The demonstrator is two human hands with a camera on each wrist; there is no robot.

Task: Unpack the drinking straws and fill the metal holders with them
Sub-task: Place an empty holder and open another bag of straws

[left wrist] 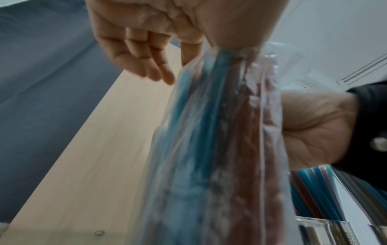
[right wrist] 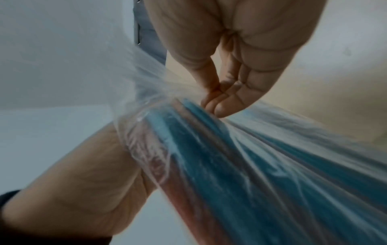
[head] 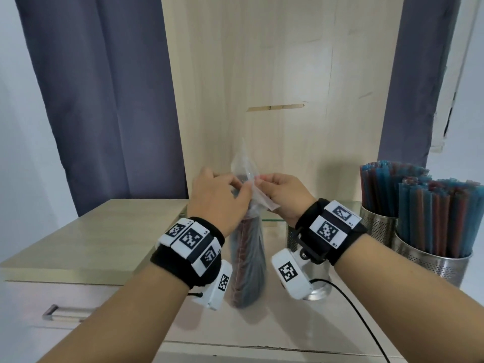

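Observation:
A clear plastic bag of blue and red straws (head: pixel 247 263) stands upright on the pale wooden counter (head: pixel 86 244), between my wrists. My left hand (head: pixel 237 188) and right hand (head: pixel 262 183) both pinch the loose plastic at the bag's top, close together. In the left wrist view the straw bag (left wrist: pixel 209 149) runs down past my left hand's fingers (left wrist: pixel 150 66). In the right wrist view my right hand's fingertips (right wrist: pixel 222 102) pinch the stretched bag (right wrist: pixel 230 165). Two perforated metal holders (head: pixel 379 226) (head: pixel 432 263) at the right are packed with straws. A third holder (head: pixel 292 237) is mostly hidden behind my right wrist.
A tall wooden panel (head: pixel 262 74) rises behind the counter, with dark curtains (head: pixel 104 100) on both sides. A drawer handle (head: pixel 52 313) sits below the counter's left edge. A black cable (head: pixel 361 318) trails from my right wrist camera across the counter front.

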